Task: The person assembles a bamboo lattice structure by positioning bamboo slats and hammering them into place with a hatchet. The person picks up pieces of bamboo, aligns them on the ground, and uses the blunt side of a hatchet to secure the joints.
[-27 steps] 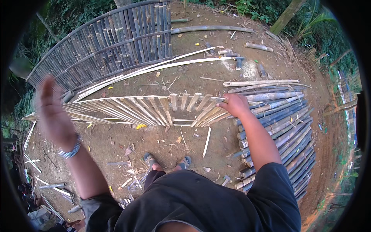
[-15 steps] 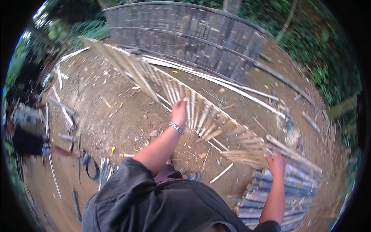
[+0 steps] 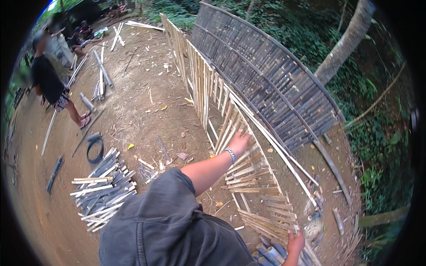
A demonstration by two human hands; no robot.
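The slatted bamboo panel (image 3: 202,88) runs from upper centre to lower right of the frame, where the right hand (image 3: 296,242) grips its end, forearm cut off below. The left hand (image 3: 239,144) lies on slats at centre, its grasp too hidden to tell. The log pile (image 3: 269,255) is cropped by the bottom edge.

No readable text; no legible signs

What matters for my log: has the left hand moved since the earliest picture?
Yes, rightward: against the dark bamboo fence, the left hand was lined up with the left end, now nearer the right.
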